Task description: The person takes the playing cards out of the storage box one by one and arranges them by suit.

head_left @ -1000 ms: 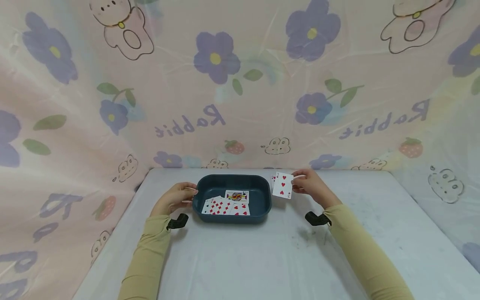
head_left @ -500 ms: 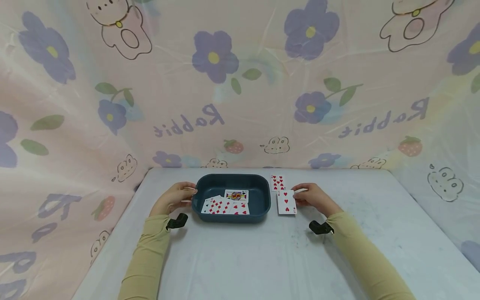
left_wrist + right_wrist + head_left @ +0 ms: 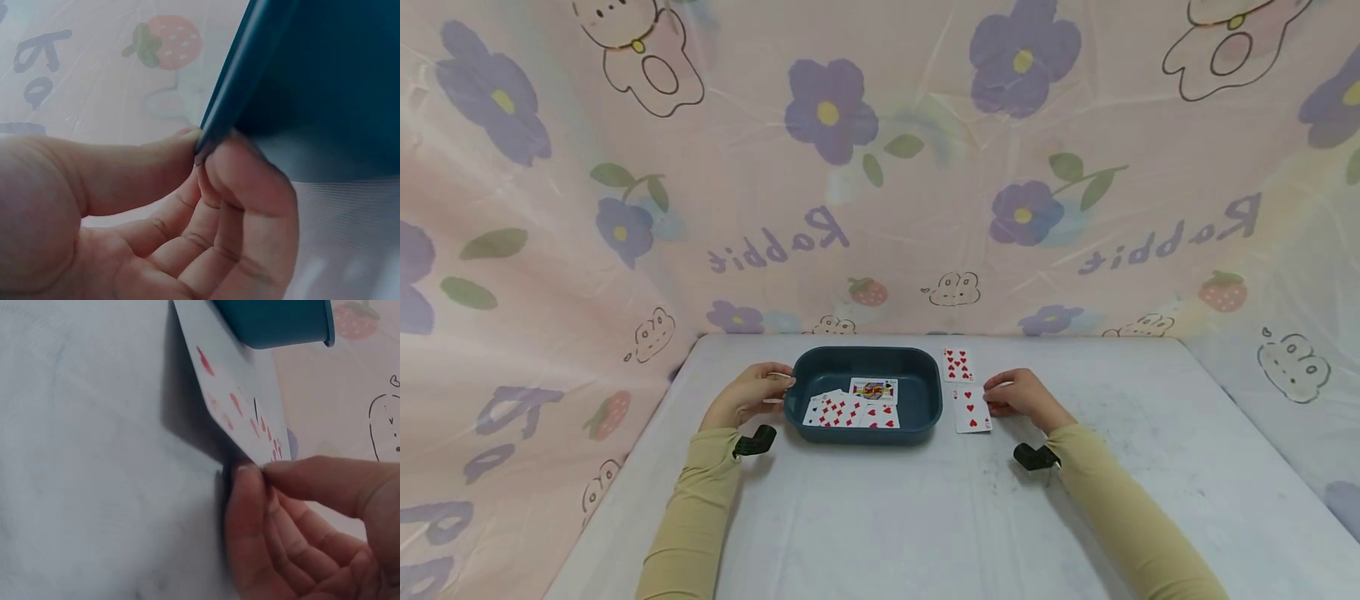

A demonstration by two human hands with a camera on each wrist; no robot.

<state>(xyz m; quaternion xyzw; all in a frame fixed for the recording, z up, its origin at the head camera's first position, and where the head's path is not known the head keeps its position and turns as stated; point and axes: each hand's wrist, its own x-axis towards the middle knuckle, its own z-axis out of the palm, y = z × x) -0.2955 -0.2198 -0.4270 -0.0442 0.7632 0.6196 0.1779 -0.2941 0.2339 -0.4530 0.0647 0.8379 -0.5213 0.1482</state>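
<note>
Head view: the hands are well apart, on either side of a dark blue tray (image 3: 862, 436) on the white table (image 3: 880, 517). L hand (image 3: 751, 396) is at the tray's 9 o'clock, R hand (image 3: 1018, 396) at its 3, w/ the 3-heart card (image 3: 972, 412) btwn R hand & tray. A many-heart card (image 3: 958, 365) lies at approx 11 from that one. Inside the tray: a face card (image 3: 874, 390) mid-tray, diamond cards (image 3: 838, 412) toward 8, a heart card (image 3: 882, 415) toward 5.

L wrist cam shows what head cam can't: thumb & index pinching the rim (image 3: 234, 69). R wrist cam likewise: thumb & index pinch the 3-heart card's edge, card tilted, that edge off the table w/ shadow under; from the head it looks flat.
</note>
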